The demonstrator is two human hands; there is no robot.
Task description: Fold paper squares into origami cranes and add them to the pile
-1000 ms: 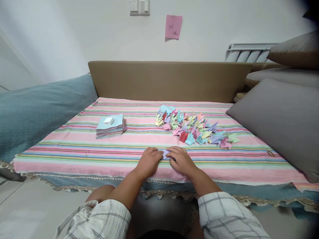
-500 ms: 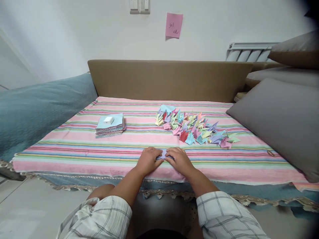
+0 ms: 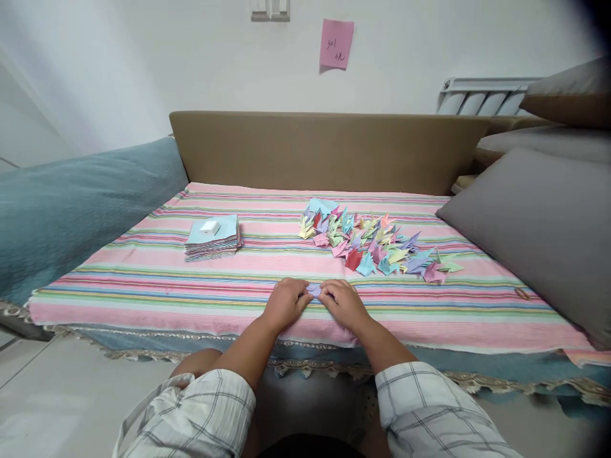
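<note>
Between my two hands is a small piece of lavender folded paper (image 3: 314, 290), low over the striped cloth near the front edge. My left hand (image 3: 287, 301) has its fingers closed on the paper's left side. The right side is pinched by my right hand (image 3: 342, 301), thumb and fingers together. Most of the paper is hidden by my fingers, so its exact shape does not show. Just beyond my hands lies a heap of colourful folded paper cranes (image 3: 366, 245). A stack of square paper sheets (image 3: 214, 245) sits to the left, with a small white block (image 3: 210, 226) on top.
A pink striped cloth (image 3: 143, 286) covers the seat. A blue padded armrest (image 3: 90, 203) bounds the left side, a brown backrest (image 3: 324, 152) the rear. Grey cushions (image 3: 539, 229) stand at the right, with a small brownish loop-shaped object (image 3: 522, 293) beside them.
Both hands stay on the lavender paper, and less of it shows between the fingers, as a narrower strip. The fingers have shifted slightly. The whole view has moved a little.
</note>
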